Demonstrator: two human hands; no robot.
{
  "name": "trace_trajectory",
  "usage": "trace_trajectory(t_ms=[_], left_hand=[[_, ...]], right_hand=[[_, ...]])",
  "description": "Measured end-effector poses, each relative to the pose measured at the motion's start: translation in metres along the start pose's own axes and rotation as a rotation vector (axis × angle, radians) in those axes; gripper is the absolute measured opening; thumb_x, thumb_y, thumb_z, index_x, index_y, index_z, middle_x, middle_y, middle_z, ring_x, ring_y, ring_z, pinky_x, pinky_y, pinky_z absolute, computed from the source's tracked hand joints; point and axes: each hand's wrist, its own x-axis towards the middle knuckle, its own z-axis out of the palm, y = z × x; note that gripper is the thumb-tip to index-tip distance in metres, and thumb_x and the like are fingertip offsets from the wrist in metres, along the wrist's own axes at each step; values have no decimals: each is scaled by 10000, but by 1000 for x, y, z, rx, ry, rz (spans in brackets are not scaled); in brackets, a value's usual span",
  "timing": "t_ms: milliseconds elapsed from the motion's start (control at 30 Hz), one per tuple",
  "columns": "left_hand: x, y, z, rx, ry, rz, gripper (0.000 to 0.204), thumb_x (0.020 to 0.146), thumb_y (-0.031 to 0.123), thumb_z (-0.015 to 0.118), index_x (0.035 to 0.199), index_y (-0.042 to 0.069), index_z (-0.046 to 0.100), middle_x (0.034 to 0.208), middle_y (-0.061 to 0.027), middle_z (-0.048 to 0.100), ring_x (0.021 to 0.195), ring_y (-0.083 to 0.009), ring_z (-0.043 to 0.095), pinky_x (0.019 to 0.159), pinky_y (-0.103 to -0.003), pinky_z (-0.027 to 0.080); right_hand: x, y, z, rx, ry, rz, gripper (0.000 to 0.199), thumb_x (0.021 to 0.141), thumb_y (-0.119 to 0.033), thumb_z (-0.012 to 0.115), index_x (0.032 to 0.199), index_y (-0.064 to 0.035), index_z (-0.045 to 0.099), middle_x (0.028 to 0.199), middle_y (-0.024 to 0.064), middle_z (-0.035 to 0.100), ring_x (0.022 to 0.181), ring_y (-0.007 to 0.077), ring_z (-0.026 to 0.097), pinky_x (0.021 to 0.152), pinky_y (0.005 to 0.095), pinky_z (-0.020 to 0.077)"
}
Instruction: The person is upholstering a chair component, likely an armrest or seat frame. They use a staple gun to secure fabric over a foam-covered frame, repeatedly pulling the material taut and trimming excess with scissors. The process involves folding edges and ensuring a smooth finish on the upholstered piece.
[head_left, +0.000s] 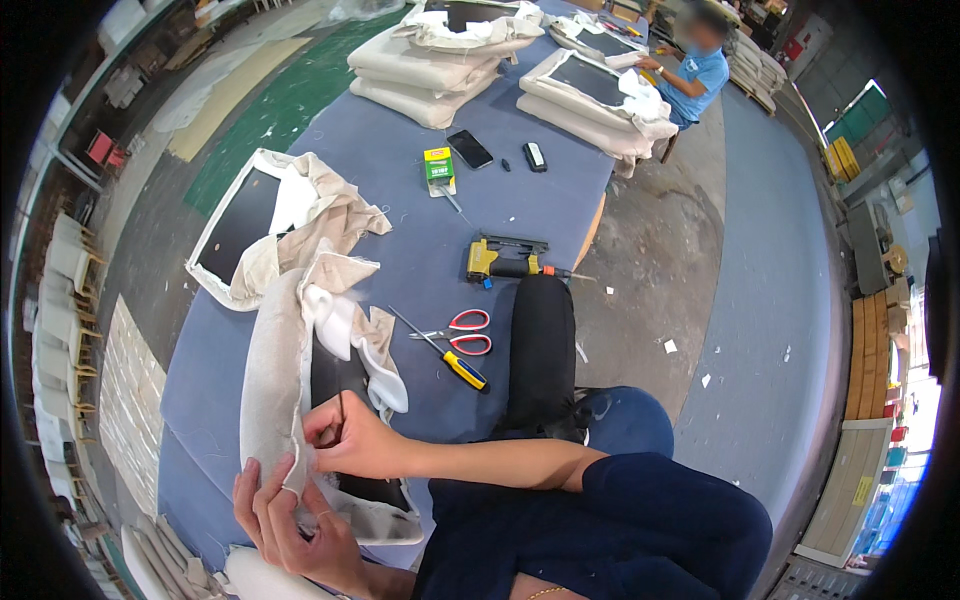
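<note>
A beige upholstered seat cushion (268, 360) lies tilted in front of me, its dark underside towards me and loose fabric and white padding along its edge. My left hand (295, 525) wraps round its near end, fingers on the beige cover. Beside it, my right hand (350, 437) is closed in a pinch at the cover's folded edge; its fingertips are partly hidden. Right of the cushion lie a screwdriver (465, 370) with a yellow and blue handle and red-handled scissors (470, 344). A yellow-green and black staple gun (490, 260) rests farther off.
Another cushion (240, 228) with a dark panel lies beyond mine. A green and yellow box (438, 168), a phone (470, 149) and a small black device (535, 157) sit on the blue-grey table (400, 250). Cushion stacks (430, 75) stand at the back, near a person (695, 75) in blue.
</note>
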Motion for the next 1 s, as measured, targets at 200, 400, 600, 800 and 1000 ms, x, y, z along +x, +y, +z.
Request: trace_trajectory(t_ms=[200, 400, 600, 800, 1000], left_hand=[[3, 0, 9, -19, 44, -2, 148, 793, -50, 720, 823, 3, 585, 1028, -80, 753, 1098, -380, 663, 1008, -563, 491], [-1, -7, 1, 8, 52, -31, 140, 783, -55, 712, 834, 5, 596, 1032, -85, 754, 1090, -386, 664, 991, -550, 504], [-2, -18, 0, 31, 85, -48, 145, 780, -57, 715, 843, 4, 600, 1022, -83, 754, 1083, -392, 664, 963, -520, 513], [-1, -33, 3, 38, 142, -58, 127, 777, -56, 716, 851, 1, 629, 993, -95, 752, 1086, -389, 661, 953, -505, 517], [3, -34, 4, 15, 133, -36, 184, 702, -57, 688, 874, 7, 679, 980, -99, 752, 1077, -391, 660, 963, -505, 514]], right_hand=[[-12, -28, -1, -107, 79, 7, 182, 868, -102, 801, 925, 36, 698, 751, -29, 597, 689, 6, 503, 574, 201, 396], [-16, -8, -1, 73, -182, 10, 187, 979, -116, 682, 1027, 64, 692, 936, 16, 582, 760, 53, 489, 632, 232, 401], [-16, -56, -10, -495, -284, -18, 284, 981, -134, 642, 1219, 21, 632, 875, 77, 498, 687, 163, 515, 646, 346, 435], [-16, -62, -19, -811, -223, -224, 259, 996, -154, 586, 1190, 12, 632, 994, 156, 530, 777, 363, 600, 698, 452, 469], [-12, -52, -26, -827, -134, -395, 156, 938, -200, 711, 922, -45, 723, 703, 77, 555, 589, 257, 551, 535, 378, 398]])
